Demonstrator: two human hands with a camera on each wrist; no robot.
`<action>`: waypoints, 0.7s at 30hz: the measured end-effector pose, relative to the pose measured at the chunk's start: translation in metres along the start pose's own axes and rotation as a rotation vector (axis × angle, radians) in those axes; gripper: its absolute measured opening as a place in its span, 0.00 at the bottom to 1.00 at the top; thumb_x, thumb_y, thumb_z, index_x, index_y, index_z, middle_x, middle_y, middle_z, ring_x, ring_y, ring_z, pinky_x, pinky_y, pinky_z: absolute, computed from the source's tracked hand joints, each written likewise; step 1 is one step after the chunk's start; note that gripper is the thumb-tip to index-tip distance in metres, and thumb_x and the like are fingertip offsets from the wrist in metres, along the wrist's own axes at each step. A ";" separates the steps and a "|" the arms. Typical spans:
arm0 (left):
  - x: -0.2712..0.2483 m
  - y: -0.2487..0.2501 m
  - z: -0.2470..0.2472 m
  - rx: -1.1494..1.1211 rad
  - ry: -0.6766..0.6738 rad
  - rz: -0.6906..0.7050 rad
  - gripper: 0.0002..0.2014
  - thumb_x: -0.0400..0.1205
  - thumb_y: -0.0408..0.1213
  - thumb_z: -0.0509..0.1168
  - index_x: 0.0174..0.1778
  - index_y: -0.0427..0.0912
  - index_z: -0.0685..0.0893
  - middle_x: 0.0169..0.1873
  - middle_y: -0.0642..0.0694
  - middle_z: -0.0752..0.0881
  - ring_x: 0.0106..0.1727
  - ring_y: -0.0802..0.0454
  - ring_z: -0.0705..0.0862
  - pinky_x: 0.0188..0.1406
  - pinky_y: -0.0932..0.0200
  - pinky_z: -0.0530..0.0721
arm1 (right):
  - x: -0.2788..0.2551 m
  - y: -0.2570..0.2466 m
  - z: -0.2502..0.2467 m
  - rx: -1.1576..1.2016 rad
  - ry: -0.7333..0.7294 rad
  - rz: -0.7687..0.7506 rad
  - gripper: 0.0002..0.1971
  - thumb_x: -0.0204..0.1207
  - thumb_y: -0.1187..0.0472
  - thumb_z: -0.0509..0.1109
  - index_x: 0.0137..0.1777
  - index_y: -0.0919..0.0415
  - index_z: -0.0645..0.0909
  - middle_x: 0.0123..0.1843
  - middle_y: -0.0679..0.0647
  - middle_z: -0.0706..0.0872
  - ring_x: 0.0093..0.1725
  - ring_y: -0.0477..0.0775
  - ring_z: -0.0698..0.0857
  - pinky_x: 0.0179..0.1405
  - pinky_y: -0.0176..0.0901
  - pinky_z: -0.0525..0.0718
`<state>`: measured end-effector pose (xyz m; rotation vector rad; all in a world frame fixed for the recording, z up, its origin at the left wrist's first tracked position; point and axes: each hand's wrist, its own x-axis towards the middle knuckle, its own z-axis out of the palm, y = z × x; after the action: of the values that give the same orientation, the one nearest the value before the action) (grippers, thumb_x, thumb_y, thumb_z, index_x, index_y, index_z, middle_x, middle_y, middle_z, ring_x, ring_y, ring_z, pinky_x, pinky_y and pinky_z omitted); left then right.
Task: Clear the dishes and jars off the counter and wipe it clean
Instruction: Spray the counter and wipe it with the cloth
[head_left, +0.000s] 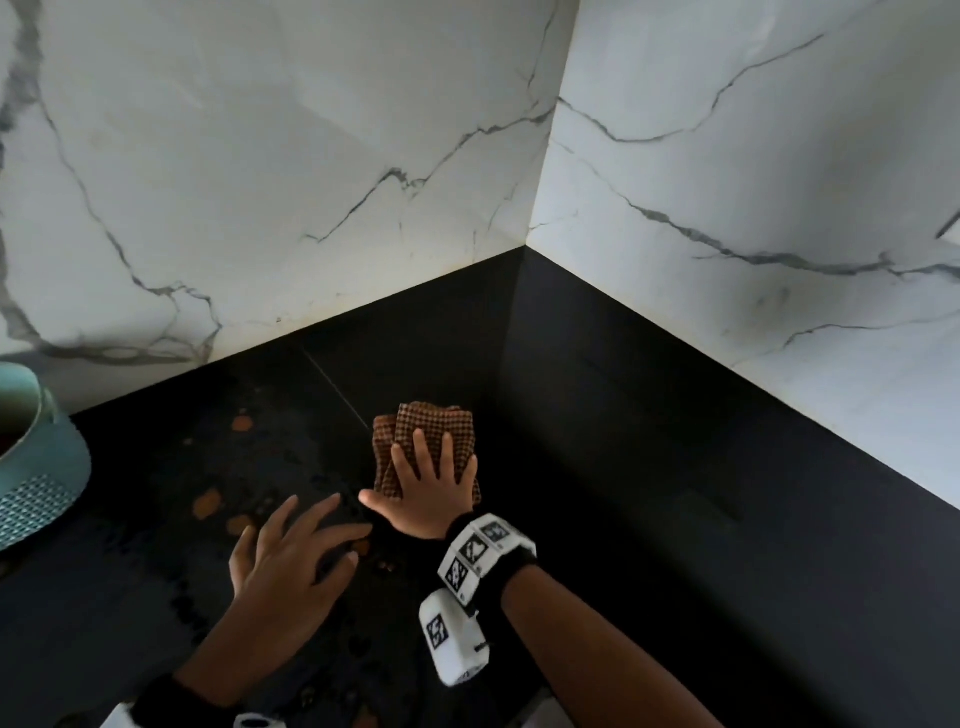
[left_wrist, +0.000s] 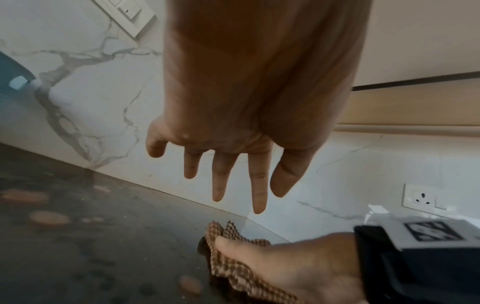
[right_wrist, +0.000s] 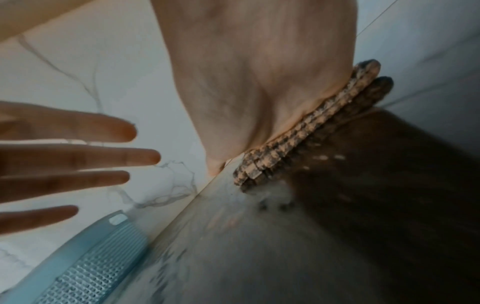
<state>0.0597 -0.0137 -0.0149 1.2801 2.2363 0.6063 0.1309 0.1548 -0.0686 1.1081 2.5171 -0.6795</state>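
A folded brown checked cloth (head_left: 423, 434) lies on the black counter (head_left: 649, 467) near the corner of the marble walls. My right hand (head_left: 428, 480) presses flat on it with straight, spread fingers; the wrist view shows the cloth (right_wrist: 306, 133) squeezed under the palm. My left hand (head_left: 291, 551) hovers just left of it, fingers spread and holding nothing. In the left wrist view its fingers (left_wrist: 258, 185) hang straight above the counter, with the cloth (left_wrist: 233, 265) under the right hand below. Orange-brown spots (head_left: 208, 503) and wet marks dot the counter to the left.
A teal basket-like container (head_left: 36, 467) stands at the counter's left edge, also seen as a teal container (right_wrist: 91, 265) in the right wrist view. White marble walls (head_left: 311, 182) close the corner behind. A wall socket (left_wrist: 422, 198) sits to the right.
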 end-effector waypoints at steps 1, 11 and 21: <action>-0.003 0.003 0.002 0.013 -0.008 0.017 0.16 0.64 0.69 0.41 0.46 0.88 0.64 0.79 0.62 0.60 0.82 0.52 0.42 0.79 0.45 0.39 | -0.012 0.004 0.008 0.017 0.021 0.002 0.42 0.73 0.25 0.43 0.83 0.44 0.41 0.84 0.48 0.31 0.80 0.62 0.28 0.74 0.72 0.29; -0.060 0.064 0.051 0.017 -0.123 0.216 0.20 0.68 0.60 0.48 0.55 0.71 0.73 0.78 0.55 0.65 0.82 0.48 0.48 0.78 0.48 0.41 | -0.173 0.107 0.072 0.157 0.290 0.297 0.65 0.40 0.22 0.10 0.83 0.42 0.43 0.85 0.48 0.36 0.82 0.61 0.31 0.75 0.71 0.33; -0.124 0.123 0.115 0.202 -0.232 0.388 0.26 0.61 0.65 0.39 0.55 0.76 0.67 0.78 0.60 0.63 0.82 0.52 0.50 0.78 0.45 0.42 | -0.377 0.218 0.152 0.240 0.676 0.813 0.39 0.67 0.32 0.36 0.78 0.38 0.64 0.83 0.46 0.59 0.84 0.60 0.52 0.78 0.65 0.47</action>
<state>0.2656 -0.0500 -0.0076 1.8092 1.9092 0.3457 0.5545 -0.0263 -0.0903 2.5735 2.1035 -0.4016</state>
